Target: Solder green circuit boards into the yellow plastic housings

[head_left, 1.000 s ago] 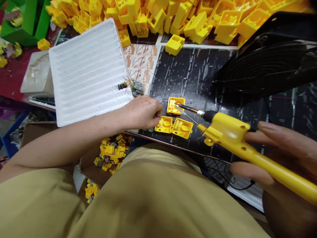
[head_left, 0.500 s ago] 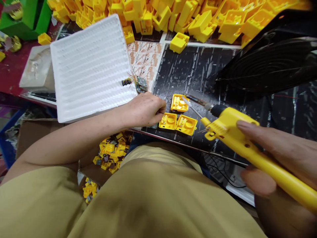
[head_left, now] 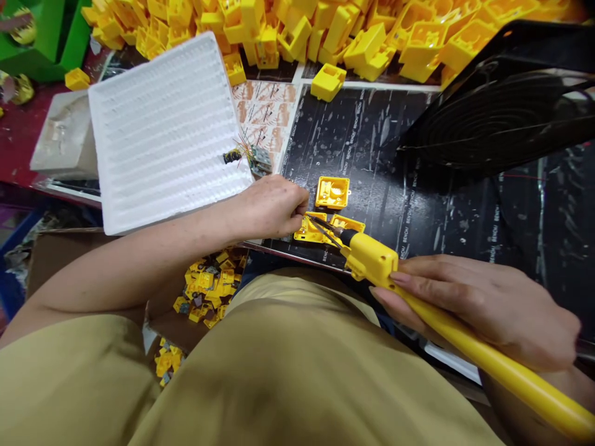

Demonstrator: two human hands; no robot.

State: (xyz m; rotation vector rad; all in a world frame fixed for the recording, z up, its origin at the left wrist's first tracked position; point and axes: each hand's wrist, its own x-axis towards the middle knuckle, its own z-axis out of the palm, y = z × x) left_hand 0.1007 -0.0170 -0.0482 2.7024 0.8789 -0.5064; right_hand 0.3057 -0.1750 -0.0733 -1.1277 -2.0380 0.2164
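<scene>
My right hand [head_left: 483, 306] is closed round the yellow soldering iron [head_left: 372, 260], whose dark tip lies over the nearer left yellow square part [head_left: 307, 229]. My left hand [head_left: 272, 207] rests curled at the bench edge, its fingertips pinched against that same part. A second square part [head_left: 346, 223] sits right beside it, partly under the iron. A third [head_left: 331, 192] lies just behind them on the black mat [head_left: 372, 155].
A white ribbed tray [head_left: 162, 130] lies at the left with a small wired component [head_left: 253, 158] on its corner. Heaped yellow housings [head_left: 325, 31] fill the back. A black fan [head_left: 502, 118] stands at the right. A box of small yellow parts [head_left: 209, 291] sits below the bench edge.
The soldering iron has swung down and left, from the far square part to the near left one. My right hand has closed over its handle. The left hand has barely moved.
</scene>
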